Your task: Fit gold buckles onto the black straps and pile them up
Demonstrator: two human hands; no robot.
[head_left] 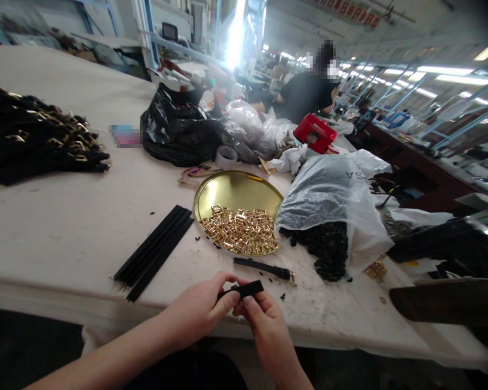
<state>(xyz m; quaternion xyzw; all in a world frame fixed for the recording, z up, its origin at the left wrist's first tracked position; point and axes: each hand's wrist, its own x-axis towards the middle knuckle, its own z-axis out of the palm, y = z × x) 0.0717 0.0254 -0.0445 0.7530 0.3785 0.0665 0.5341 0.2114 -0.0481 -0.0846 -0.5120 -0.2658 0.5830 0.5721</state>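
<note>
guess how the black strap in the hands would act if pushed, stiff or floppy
The black strap is probably fairly stiff: its free end juts out without visible droop. It is likely light, being slim and pinched by the left hand and right hand. Its flat-looking face suggests sliding rather than rolling.
</note>
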